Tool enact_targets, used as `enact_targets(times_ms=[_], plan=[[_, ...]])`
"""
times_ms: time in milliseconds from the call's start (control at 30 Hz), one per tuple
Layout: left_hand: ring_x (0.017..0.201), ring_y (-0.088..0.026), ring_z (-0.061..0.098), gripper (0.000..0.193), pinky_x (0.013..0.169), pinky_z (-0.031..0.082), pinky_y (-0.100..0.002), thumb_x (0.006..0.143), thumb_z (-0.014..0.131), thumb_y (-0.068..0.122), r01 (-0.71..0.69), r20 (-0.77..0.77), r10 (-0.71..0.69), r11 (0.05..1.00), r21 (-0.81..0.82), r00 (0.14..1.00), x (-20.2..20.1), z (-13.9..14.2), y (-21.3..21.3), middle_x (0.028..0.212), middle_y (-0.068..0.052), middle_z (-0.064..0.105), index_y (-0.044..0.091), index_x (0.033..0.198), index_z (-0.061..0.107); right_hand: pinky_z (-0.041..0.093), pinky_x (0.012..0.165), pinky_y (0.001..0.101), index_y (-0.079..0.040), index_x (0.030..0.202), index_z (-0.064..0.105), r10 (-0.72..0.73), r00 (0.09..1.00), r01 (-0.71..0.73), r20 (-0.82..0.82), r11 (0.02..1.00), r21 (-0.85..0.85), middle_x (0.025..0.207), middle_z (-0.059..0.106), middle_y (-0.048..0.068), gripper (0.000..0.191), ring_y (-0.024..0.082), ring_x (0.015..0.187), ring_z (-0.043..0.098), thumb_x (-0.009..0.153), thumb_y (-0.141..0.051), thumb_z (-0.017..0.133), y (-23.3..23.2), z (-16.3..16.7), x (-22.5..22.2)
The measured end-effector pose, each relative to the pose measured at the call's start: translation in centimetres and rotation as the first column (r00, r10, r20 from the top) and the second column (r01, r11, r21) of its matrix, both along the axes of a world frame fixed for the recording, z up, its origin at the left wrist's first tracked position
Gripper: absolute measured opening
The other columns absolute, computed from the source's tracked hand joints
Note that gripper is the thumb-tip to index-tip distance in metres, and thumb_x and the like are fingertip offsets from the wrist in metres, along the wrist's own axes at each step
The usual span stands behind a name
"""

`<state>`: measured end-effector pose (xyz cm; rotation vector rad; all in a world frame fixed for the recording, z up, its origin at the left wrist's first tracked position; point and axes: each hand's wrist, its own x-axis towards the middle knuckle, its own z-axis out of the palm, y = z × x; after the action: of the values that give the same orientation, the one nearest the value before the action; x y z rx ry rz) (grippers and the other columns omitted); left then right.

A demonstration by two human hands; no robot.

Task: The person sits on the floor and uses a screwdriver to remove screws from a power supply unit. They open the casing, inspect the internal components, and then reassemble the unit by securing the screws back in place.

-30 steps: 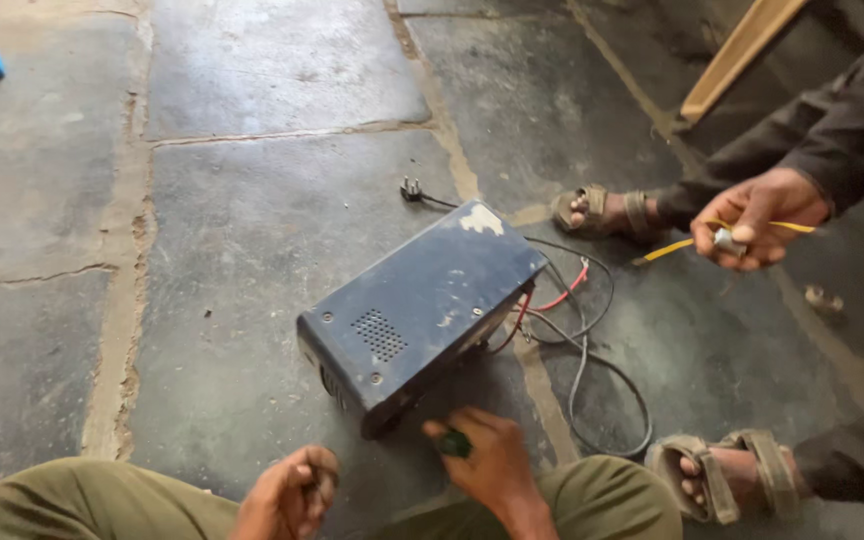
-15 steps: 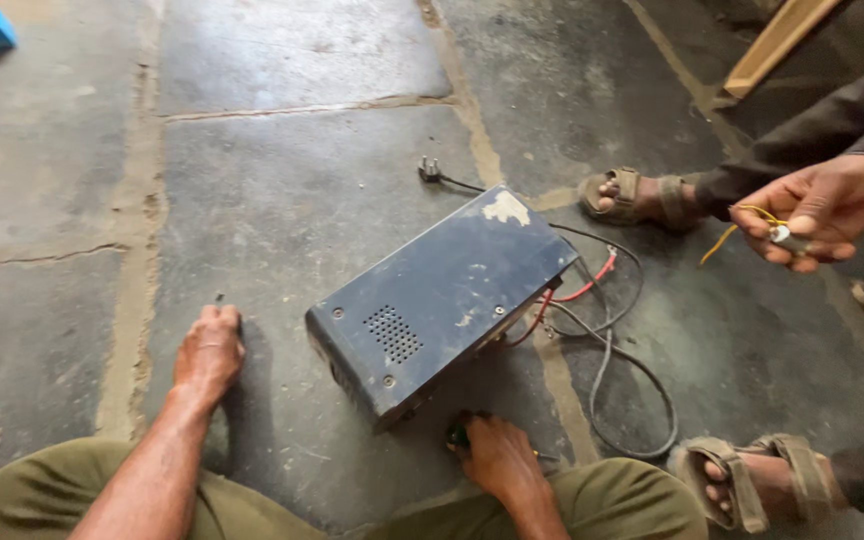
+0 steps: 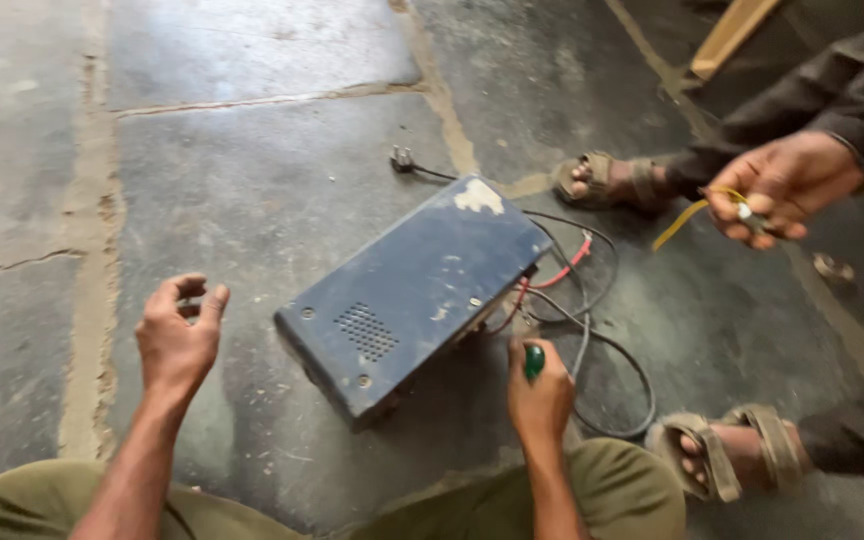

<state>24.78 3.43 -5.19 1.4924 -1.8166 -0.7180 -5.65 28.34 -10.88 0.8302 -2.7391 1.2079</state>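
Scuffed metal box (image 3: 412,290) (seemingly matt).

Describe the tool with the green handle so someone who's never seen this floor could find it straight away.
Start at the dark blue metal box lying on the stone floor. At the near end of its right side, where the red and black cables spill out, the right hand grips a tool. Only its glossy green handle end shows, the sole green thing there.

A: What carries everything here?

B: A grey stone floor (image 3: 252,150), slabs split by pale, cracked joints.

A: And what lies on it?

B: A dark blue metal box (image 3: 412,295), scuffed, set at a slant. Beside its right end, loops of black and red cables (image 3: 592,330). Above it lies a black plug (image 3: 403,159). A wooden plank (image 3: 732,35) rests at the far edge.
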Motion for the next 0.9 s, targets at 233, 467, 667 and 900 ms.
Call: enact_targets(times_ms=[233,467,667,900], plan=[[0.120,-0.025,0.057,0.067,0.097,0.047,-0.037,0.094,0.076,0.039,0.330,-0.302,-0.291,0.940,0.088,0.908,-4.7,5.8,5.5,0.133,-0.021,0.062,-0.002,0.143,0.056,0.048,0.078,0.0577,-0.002,0.102,0.068,-0.093,0.994,0.107,-0.065,0.963,0.247,0.109,0.070,0.023,0.045,0.047,0.097,0.064,0.091,-0.045,0.069,-1.1,-1.3,0.0],[0.101,-0.017,0.065,0.066,0.092,0.051,-0.031,0.083,0.078,0.037,0.311,-0.587,-0.019,0.862,0.401,0.809,-6.4,6.9,8.5,0.110,-0.010,0.069,0.001,0.135,0.060,0.054,0.084,0.0409,-0.005,0.129,0.064,0.054,0.984,-0.004,0.170,0.960,-0.281,0.106,0.070,0.012,0.062,0.027,0.098,0.069,0.100,-0.059,0.060,-4.4,-0.1,-2.6],[0.090,-0.016,0.064,0.054,0.078,0.051,-0.032,0.085,0.076,0.030,0.352,-0.629,0.056,0.789,0.504,0.775,-6.3,7.1,8.2,0.102,-0.008,0.070,0.001,0.130,0.067,0.044,0.076,0.0352,-0.003,0.144,0.048,0.274,0.634,0.141,0.723,0.879,-0.456,0.092,0.057,0.003,0.077,0.018,0.083,0.053,0.098,-0.063,0.062,-7.2,1.4,-4.0],[0.086,-0.015,0.067,0.051,0.074,0.056,-0.032,0.088,0.074,0.026,0.373,-0.670,0.041,0.804,0.462,0.741,-5.7,6.7,8.5,0.102,-0.009,0.071,-0.003,0.130,0.067,0.037,0.102,0.0342,-0.008,0.143,0.041,0.324,0.601,0.053,0.731,0.896,-0.441,0.112,0.060,-0.002,0.074,0.012,0.107,0.055,0.091,-0.059,0.056,-7.0,2.7,-3.7]])
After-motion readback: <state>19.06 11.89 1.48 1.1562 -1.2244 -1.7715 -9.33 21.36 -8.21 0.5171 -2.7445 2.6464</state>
